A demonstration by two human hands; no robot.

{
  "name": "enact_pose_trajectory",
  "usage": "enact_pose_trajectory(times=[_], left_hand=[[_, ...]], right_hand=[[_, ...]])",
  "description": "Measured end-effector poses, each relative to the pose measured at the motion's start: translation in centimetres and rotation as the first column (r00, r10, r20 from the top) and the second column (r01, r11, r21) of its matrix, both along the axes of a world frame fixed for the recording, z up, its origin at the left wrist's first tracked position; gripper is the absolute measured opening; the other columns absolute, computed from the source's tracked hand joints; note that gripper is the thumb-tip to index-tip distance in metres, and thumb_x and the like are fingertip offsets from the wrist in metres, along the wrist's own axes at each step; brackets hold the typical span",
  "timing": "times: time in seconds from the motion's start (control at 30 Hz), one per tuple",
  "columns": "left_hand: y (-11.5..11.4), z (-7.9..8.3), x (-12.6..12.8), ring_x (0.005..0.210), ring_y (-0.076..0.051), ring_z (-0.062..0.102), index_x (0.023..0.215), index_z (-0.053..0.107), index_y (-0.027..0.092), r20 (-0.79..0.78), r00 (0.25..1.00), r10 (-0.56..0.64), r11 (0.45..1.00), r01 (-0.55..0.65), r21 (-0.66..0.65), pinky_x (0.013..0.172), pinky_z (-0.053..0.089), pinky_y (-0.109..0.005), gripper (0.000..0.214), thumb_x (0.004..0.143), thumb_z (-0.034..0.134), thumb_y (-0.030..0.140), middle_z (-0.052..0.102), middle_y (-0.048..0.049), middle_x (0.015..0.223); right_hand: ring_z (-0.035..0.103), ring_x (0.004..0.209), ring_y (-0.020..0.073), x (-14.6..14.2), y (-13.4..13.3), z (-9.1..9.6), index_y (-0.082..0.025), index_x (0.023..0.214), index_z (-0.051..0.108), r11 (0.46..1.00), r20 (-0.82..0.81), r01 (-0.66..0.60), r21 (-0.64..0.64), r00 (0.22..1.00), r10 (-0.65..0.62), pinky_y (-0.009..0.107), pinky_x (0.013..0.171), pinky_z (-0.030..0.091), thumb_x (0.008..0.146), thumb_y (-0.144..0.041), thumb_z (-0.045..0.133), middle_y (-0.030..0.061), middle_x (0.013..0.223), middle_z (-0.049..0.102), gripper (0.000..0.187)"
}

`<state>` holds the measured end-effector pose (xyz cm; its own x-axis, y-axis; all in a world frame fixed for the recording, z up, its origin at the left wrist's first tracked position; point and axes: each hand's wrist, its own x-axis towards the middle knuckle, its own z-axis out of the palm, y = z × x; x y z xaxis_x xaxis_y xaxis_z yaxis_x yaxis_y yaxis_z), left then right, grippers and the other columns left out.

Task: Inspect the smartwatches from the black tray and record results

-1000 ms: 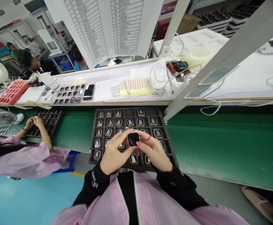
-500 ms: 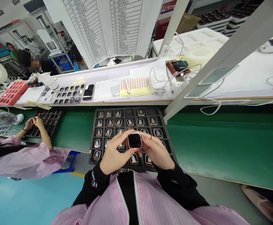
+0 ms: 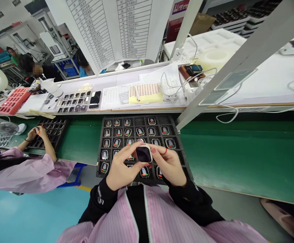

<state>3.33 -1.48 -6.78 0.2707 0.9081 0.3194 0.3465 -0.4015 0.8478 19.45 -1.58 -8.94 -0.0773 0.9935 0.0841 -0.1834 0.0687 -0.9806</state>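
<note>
Between my two hands is a smartwatch [image 3: 144,154] without a strap, its dark screen facing up at me and its case pale. My left hand [image 3: 124,165] grips its left side, thumb along the lower edge and fingers at the top. On the right side, my right hand [image 3: 171,163] holds it with the thumb and fingers, a red ring on one finger. Below them lies a black foam tray [image 3: 139,121] of square compartments. Several watches with lit screens sit in it, such as one watch [image 3: 165,130] at the right; my hands hide some compartments.
The tray rests on a green bench [image 3: 238,152]. Behind it, a white shelf holds a phone [image 3: 95,100], a clear tray of small parts [image 3: 75,102] and a yellow sticker sheet [image 3: 145,93]. A slanted white post [image 3: 228,54] stands at right. A co-worker [image 3: 33,168] sits at left.
The smartwatch has tilted and shifted slightly left in my hands. My right thumb has moved up onto its right edge, and its screen remains dark.
</note>
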Motion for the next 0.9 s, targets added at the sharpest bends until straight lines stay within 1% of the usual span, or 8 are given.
enact_pose_trajectory(times=[0.1,0.27,0.37,0.43,0.53,0.63,0.8,0.9], left_hand=[[-0.1,0.0,0.1,0.087,-0.017,0.068,0.129,0.061,0.023,-0.011,1.000,0.016,1.000,-0.016,-0.005,0.087,0.057,-0.034,0.052,0.080,0.074,0.034,0.070,-0.0090,0.118],[-0.1,-0.2,0.4,0.089,-0.017,0.068,0.129,0.061,0.023,-0.031,0.999,0.014,1.000,-0.013,0.021,0.094,0.056,-0.038,0.052,0.079,0.075,0.031,0.071,-0.0082,0.116],[-0.1,-0.2,0.5,0.086,-0.016,0.067,0.129,0.061,0.024,-0.024,1.000,0.003,1.000,-0.003,0.014,0.092,0.056,-0.036,0.052,0.079,0.075,0.029,0.071,-0.0076,0.115],[0.0,-0.2,0.6,0.086,-0.016,0.067,0.129,0.061,0.024,-0.014,1.000,-0.001,1.000,0.001,0.013,0.091,0.056,-0.034,0.052,0.080,0.075,0.029,0.070,-0.0077,0.117],[0.0,-0.3,0.6,0.087,-0.016,0.067,0.130,0.061,0.024,-0.008,1.000,-0.003,0.999,0.003,0.040,0.094,0.054,-0.034,0.053,0.079,0.075,0.028,0.070,-0.0077,0.117],[0.1,-0.2,0.7,0.084,-0.015,0.066,0.129,0.061,0.023,-0.004,1.000,-0.003,0.999,0.003,0.048,0.094,0.054,-0.034,0.053,0.078,0.076,0.028,0.071,-0.0071,0.114],[0.2,0.1,1.0,0.079,-0.014,0.065,0.128,0.062,0.021,-0.040,0.999,0.004,1.000,-0.004,0.022,0.094,0.054,-0.034,0.053,0.077,0.077,0.026,0.073,-0.0056,0.104],[0.2,0.0,1.2,0.083,-0.015,0.065,0.130,0.060,0.022,-0.065,0.998,0.012,1.000,-0.011,0.015,0.097,0.053,-0.035,0.054,0.079,0.075,0.024,0.072,-0.0049,0.104]], right_hand=[[0.056,0.052,0.0144,0.0,0.1,-0.2,-0.024,0.102,0.077,1.000,-0.003,-0.001,-0.025,1.000,0.001,0.027,0.044,0.051,0.088,-0.059,0.059,0.0057,0.078,0.073,0.042],[0.057,0.056,0.0150,0.5,0.0,-2.2,-0.023,0.110,0.075,0.990,-0.124,-0.089,-0.110,0.989,0.075,0.028,0.049,0.053,0.089,-0.059,0.056,0.0073,0.085,0.073,0.045],[0.058,0.057,0.0158,0.8,0.0,-3.0,-0.024,0.114,0.074,0.984,-0.148,-0.129,-0.119,0.983,0.111,0.029,0.049,0.053,0.090,-0.058,0.056,0.0079,0.088,0.073,0.045],[0.059,0.056,0.0155,0.9,0.0,-3.0,-0.024,0.114,0.074,0.985,-0.148,-0.131,-0.109,0.982,0.114,0.028,0.047,0.051,0.090,-0.058,0.057,0.0077,0.089,0.074,0.045],[0.057,0.054,0.0138,0.7,0.0,-2.6,-0.024,0.112,0.074,0.990,-0.153,-0.108,-0.088,0.984,0.094,0.026,0.044,0.049,0.089,-0.057,0.059,0.0073,0.091,0.074,0.043],[0.058,0.055,0.0139,0.7,0.0,-2.5,-0.024,0.111,0.075,0.989,-0.167,-0.109,-0.100,0.982,0.091,0.026,0.044,0.048,0.088,-0.057,0.060,0.0073,0.091,0.074,0.043],[0.057,0.055,0.0145,1.2,0.0,-2.9,-0.024,0.116,0.072,0.981,-0.215,-0.151,-0.122,0.969,0.122,0.026,0.043,0.047,0.090,-0.058,0.056,0.0078,0.095,0.073,0.046],[0.057,0.056,0.0135,1.1,-0.1,-2.5,-0.024,0.116,0.071,0.986,-0.205,-0.125,-0.112,0.974,0.100,0.026,0.045,0.048,0.088,-0.056,0.061,0.0069,0.097,0.073,0.044]])
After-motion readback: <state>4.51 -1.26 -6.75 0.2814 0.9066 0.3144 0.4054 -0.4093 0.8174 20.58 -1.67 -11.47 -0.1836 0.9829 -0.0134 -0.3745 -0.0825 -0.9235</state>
